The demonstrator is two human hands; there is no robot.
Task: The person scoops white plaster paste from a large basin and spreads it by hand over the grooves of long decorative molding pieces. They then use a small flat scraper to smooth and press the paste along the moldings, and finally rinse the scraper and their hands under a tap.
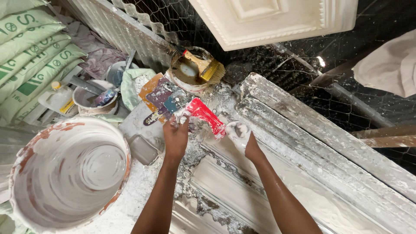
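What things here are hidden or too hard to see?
- Head view: right hand fingers, coated in white plaster; grip unclear.
- Red flat plastic scraper: near end covered by left hand.
- Big white plaster-smeared bucket: cut off by the bottom edge.
- Wooden-handled brush: bristle tips blurred.

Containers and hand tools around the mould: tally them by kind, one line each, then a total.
Large white bucket: 1
Small tubs, one under the brush, one left: 2
Brush: 1
Flat scrapers: red one in the left hand, loose ones behind: about 4
Total: about 8
The right hand presses the mould.
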